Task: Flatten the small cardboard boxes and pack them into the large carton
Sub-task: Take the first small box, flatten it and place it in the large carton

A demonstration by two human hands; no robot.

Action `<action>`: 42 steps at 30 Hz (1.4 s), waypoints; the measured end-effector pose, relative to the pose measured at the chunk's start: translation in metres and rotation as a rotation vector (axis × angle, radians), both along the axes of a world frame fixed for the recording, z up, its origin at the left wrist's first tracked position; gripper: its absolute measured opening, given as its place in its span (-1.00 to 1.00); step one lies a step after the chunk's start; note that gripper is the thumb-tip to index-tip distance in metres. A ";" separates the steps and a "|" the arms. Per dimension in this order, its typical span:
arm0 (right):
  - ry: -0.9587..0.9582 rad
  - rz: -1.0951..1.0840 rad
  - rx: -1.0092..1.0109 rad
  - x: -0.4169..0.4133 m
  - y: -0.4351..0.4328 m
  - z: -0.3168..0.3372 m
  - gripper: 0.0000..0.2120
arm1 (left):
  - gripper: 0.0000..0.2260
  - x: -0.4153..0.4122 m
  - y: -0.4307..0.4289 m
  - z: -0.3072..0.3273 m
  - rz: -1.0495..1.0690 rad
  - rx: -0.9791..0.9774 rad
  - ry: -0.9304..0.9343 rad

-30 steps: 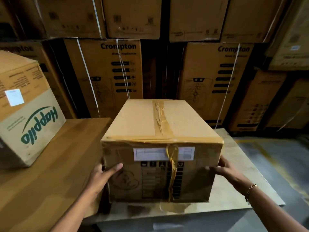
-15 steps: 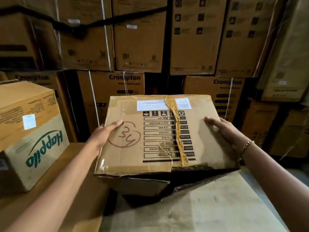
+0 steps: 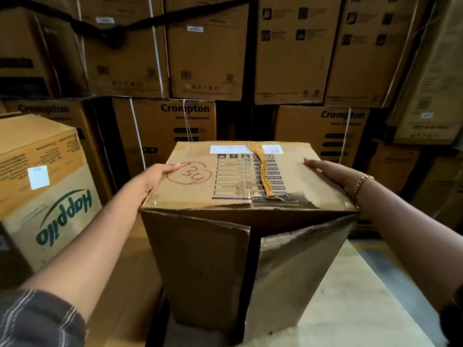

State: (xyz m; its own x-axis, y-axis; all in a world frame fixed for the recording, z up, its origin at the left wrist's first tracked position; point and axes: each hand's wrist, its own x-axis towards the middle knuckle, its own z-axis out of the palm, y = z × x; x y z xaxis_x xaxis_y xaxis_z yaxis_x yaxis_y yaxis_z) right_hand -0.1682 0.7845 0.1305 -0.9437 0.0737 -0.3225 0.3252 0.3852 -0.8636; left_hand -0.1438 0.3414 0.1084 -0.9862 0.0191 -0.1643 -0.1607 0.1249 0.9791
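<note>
**Big carton stood on end, both palms flat on top**

So the big carton point(image 3: 200, 266) is standing on a pale, scuffed board point(image 3: 355, 309), just beside a wooden tabletop point(image 3: 125, 284). It's plain brown corrugated card and pretty battered. The near top edge is torn enough that the fluting shows. A crinkly strip of yellowish tape point(image 3: 263, 176) runs across the top face, over a printed table. There's also a white label point(image 3: 230, 149) up there and a red "34" scrawled in a circle.

The two flaps facing us hang ajar with a dark slit between them, too dark to tell what's inside.

The left hand point(image 3: 160, 174) lies on the top's left edge, fingers straight and not curled round anything. The right hand point(image 3: 330, 171) does the same on the right edge, pressed flat, with a gold chain bracelet point(image 3: 362, 182) at the wrist.

A Happilo box point(image 3: 57, 209) sits on the left, and strapped Crompton cartons point(image 3: 188, 113) are stacked behind.
</note>
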 end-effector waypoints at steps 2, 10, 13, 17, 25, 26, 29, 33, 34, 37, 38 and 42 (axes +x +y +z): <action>0.004 0.012 -0.079 0.006 0.004 -0.004 -0.37 | -0.67 0.002 -0.001 -0.003 -0.038 0.042 0.044; 0.243 -0.077 -0.537 0.054 0.014 -0.136 -0.09 | -0.40 0.063 0.033 -0.121 0.278 0.257 0.206; 0.203 -0.145 -0.536 0.080 0.005 -0.205 0.00 | -0.74 0.084 0.048 -0.171 0.315 0.207 0.191; 0.104 -0.018 -0.314 0.100 -0.002 -0.248 0.25 | -0.34 0.082 0.034 -0.206 0.187 0.131 0.057; 0.279 -0.151 -0.190 0.081 -0.016 -0.247 -0.16 | -0.47 0.060 0.044 -0.198 0.312 -0.017 0.124; 0.296 -0.157 -0.168 0.076 -0.015 -0.236 -0.28 | -0.51 0.057 0.042 -0.191 0.306 -0.048 0.138; 0.372 -0.191 -0.106 0.054 -0.004 -0.206 -0.56 | -0.41 0.042 0.031 -0.172 0.324 -0.128 0.213; 0.392 -0.126 -0.231 0.028 0.008 -0.174 -0.29 | -0.55 0.027 0.030 -0.150 0.311 -0.101 0.201; 0.356 -0.103 -0.244 0.022 0.011 -0.172 -0.20 | -0.59 0.025 0.032 -0.148 0.306 -0.082 0.167; 0.261 -0.082 -0.218 0.010 0.010 -0.180 -0.09 | -0.43 0.017 0.031 -0.159 0.290 -0.050 0.081; 0.238 -0.081 -0.194 0.009 0.008 -0.185 -0.14 | -0.24 0.016 0.030 -0.165 0.286 -0.051 0.043; 0.116 -0.107 -0.079 0.012 -0.003 -0.206 -0.42 | -0.29 0.013 0.031 -0.197 0.276 -0.051 -0.069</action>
